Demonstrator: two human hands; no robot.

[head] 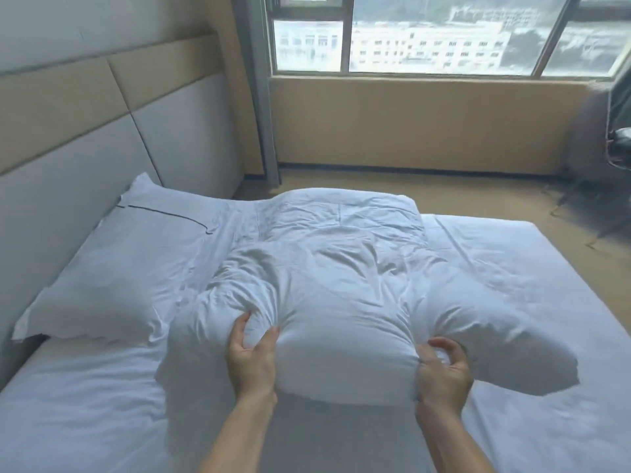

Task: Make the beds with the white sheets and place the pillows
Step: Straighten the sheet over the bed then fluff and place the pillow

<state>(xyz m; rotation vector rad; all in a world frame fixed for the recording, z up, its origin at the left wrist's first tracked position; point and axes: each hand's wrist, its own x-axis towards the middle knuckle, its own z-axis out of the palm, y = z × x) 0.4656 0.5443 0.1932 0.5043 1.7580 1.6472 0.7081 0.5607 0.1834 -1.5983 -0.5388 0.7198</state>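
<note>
A white pillow (327,302) is held above the middle of the bed (512,285), its long axis running away from the person toward the window (426,39). Its near end is bunched and creased. The left hand (252,360) grips the near left corner, fingers (269,339) and thumb clamped on a fold of the cover. The right hand (444,373) grips the near right corner, fingers curled tight into the cloth. The far end of the pillow appears to rest on the bed, though the folds make that hard to confirm.

A second pillow (112,278), white with a thin dark line across it, lies flat at the head of the bed, against the padded headboard (85,138), to the left of the held one. A white sheet (68,411) covers the mattress, lightly wrinkled. Beyond the bed are tan floor (478,192) and a dark chair (611,158) at the right edge.
</note>
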